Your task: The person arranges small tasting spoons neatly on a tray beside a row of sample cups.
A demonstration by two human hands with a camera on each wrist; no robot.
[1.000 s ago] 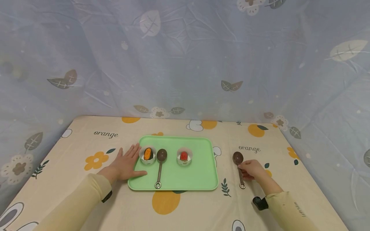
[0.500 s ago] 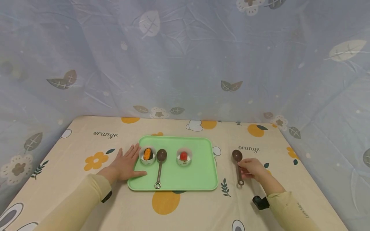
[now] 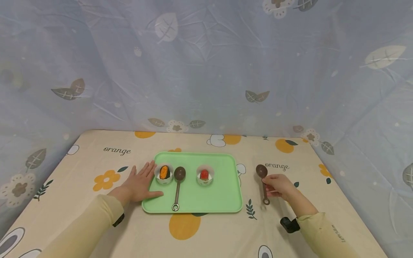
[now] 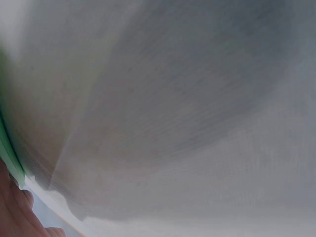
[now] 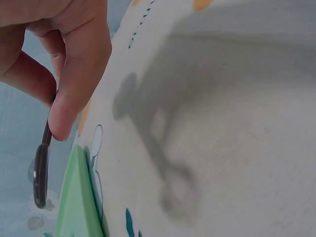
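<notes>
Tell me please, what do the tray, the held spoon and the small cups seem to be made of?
Tray: probably smooth plastic, given its even green colour and rounded, moulded-looking rim.
Held spoon: perhaps hard plastic; its brown head is glossy, but coated wood or metal is possible.
Small cups: pale walls, perhaps plastic or ceramic; finish unclear.

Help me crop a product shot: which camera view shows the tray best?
The head view: nearly all of the tray shows from above, though the left hand covers part of its left side. The right wrist view catches just one part, low at the left; the left wrist view, only a green strip at its left edge.
</notes>
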